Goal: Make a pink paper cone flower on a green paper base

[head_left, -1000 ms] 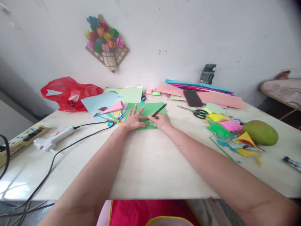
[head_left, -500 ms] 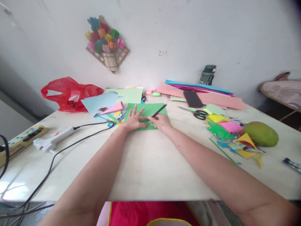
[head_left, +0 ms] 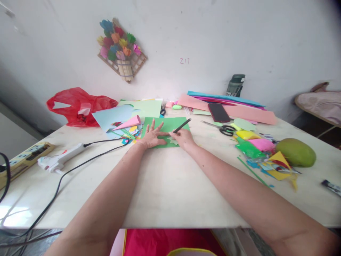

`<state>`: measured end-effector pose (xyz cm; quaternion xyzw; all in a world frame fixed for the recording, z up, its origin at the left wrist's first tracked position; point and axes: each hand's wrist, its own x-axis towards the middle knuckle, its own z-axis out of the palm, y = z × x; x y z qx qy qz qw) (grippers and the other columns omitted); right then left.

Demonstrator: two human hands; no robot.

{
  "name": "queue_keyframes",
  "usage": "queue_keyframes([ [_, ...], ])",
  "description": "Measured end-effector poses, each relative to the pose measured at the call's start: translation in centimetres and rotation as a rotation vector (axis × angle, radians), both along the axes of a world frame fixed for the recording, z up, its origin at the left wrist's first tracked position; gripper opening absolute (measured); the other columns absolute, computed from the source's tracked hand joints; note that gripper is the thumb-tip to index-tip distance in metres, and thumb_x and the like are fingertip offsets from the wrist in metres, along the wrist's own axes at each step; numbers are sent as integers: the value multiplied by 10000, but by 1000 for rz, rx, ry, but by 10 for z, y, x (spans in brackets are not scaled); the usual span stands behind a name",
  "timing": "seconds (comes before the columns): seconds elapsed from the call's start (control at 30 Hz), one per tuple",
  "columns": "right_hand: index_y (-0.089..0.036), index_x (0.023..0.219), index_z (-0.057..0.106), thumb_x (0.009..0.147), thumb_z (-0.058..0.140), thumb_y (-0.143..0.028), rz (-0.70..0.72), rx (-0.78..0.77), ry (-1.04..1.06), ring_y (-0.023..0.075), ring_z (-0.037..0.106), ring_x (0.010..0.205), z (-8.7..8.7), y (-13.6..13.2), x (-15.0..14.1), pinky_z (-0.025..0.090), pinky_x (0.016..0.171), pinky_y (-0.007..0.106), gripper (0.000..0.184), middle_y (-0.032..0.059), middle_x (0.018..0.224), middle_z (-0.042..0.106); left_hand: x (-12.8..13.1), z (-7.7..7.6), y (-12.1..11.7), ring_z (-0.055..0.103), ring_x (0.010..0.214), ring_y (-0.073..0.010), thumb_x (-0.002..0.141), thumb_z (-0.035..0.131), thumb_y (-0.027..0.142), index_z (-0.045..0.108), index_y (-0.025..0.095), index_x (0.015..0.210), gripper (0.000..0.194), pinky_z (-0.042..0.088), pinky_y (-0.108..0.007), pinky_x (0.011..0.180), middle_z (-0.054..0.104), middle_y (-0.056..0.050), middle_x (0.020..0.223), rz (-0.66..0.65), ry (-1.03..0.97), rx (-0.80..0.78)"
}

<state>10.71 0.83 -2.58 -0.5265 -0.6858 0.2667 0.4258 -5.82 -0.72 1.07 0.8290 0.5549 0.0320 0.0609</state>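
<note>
A green paper sheet lies flat on the pale table, far from me. My left hand rests flat on it with fingers spread, pinning a small pale green cut-out. My right hand is closed round a dark pencil whose tip meets the paper beside the cut-out. The two hands almost touch.
A white glue gun with black cord and a power strip lie left. A red plastic bag sits behind light blue paper and scraps. Black scissors, a phone, stacked coloured sheets, paper scraps and a green mango lie right.
My right hand and the pencil have shifted slightly to the right along the cut-out. My left hand stays in place on the paper.
</note>
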Motion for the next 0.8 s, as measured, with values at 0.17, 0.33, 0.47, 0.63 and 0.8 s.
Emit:
queue_keyframes([
  [0.17,-162,759,651,715,596,-359,-2,-16,42,141,640,613,-3,2,-1,482,538,210,209,40,684,665,1,1,-1,-129,1307,-314,734,427,549,467,369,1224,523,-42,-522,1035,86,85,1460,-1,3,7],
  [0.33,-158,747,647,713,599,-353,-1,-25,74,141,643,596,-3,2,0,484,529,209,204,42,696,668,0,0,0,-124,1309,-313,737,431,535,452,379,1232,519,-40,-522,1036,72,93,1460,-2,22,7],
  [0.47,-159,746,646,713,602,-338,-8,-29,80,143,643,595,-1,0,0,480,516,202,187,40,667,664,0,0,0,-126,1307,-316,734,431,543,452,378,1233,526,-39,-524,1035,66,91,1461,3,17,5],
  [0.63,-153,763,643,716,601,-324,-1,-56,119,149,649,601,-1,0,-1,478,505,198,182,45,678,667,1,1,-1,-136,1305,-313,728,435,548,462,359,1230,538,-46,-512,1037,63,80,1463,9,-3,-8],
  [0.8,-149,761,648,711,605,-318,-4,-50,132,145,648,592,-2,0,-1,479,505,199,181,51,698,673,2,2,-1,-151,1301,-309,705,484,526,460,357,1232,554,-58,-504,1037,57,79,1463,9,-13,-14],
])
